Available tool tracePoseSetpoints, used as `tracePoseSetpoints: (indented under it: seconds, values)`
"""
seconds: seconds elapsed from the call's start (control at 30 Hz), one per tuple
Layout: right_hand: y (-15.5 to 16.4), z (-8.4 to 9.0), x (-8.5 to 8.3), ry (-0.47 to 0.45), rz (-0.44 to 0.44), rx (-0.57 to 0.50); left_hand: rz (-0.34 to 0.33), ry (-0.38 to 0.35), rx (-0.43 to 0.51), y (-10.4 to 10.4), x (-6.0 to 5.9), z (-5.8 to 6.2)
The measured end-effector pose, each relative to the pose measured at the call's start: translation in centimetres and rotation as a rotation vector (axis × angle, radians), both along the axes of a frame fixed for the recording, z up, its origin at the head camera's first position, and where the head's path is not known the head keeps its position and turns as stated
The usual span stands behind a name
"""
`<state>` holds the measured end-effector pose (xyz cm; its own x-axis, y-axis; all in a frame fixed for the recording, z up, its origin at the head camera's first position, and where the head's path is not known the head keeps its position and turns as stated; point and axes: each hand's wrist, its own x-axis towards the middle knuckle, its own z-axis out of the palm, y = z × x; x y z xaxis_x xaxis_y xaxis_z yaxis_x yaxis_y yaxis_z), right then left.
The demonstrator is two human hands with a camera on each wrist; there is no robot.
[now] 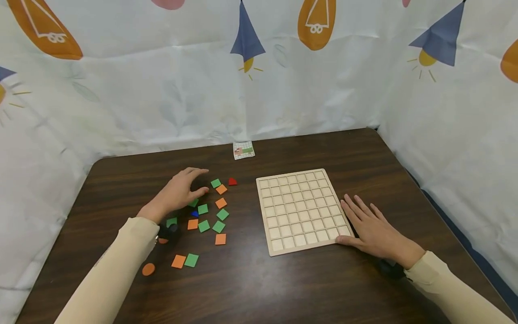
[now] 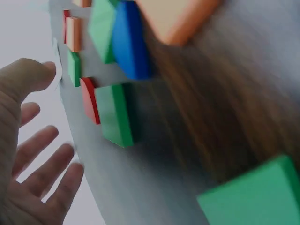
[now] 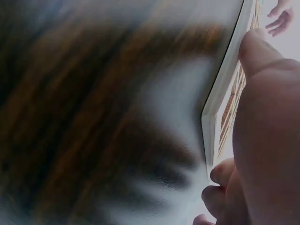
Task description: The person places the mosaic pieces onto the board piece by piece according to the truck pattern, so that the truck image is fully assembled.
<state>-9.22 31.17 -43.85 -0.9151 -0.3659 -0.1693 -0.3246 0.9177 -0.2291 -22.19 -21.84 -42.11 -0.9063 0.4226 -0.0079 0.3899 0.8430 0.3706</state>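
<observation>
**Hands at the tiles and the grid board**

On the dark wooden table (image 1: 259, 288), a pale wooden grid board (image 1: 301, 210) lies flat to the right of centre, its square cells unfilled. At its right edge rests the right hand (image 1: 374, 231), fingers straight and spread, palm down on the table, with the thumb touching the board's near right corner; it grips nothing. The right wrist view shows that thumb lying against the board's rim.

Left of the board lies a loose scatter of flat coloured tiles (image 1: 204, 211), green and orange squares for the most part, with a small blue piece (image 1: 195, 214) and a red one (image 1: 232, 182) among them. The left hand (image 1: 180, 191) hovers over the far left part of this scatter, fingers relaxed and slightly arched, holding nothing; its fingertips are just beside a green tile (image 1: 216, 183).

An orange round piece (image 1: 148, 269) sits apart, near the left sleeve (image 1: 117, 270). At the far table edge lies a small printed card (image 1: 243, 150), and a patterned white cloth (image 1: 162, 90) hangs behind
</observation>
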Motion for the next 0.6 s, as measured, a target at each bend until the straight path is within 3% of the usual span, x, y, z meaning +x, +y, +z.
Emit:
tracePoseSetpoints:
  seconds: [0.6]
  values:
    - [0.1, -0.9, -0.3, 0.024, 0.039, -0.058, -0.007, -0.189, 0.176, 0.9, -2.3, -0.6]
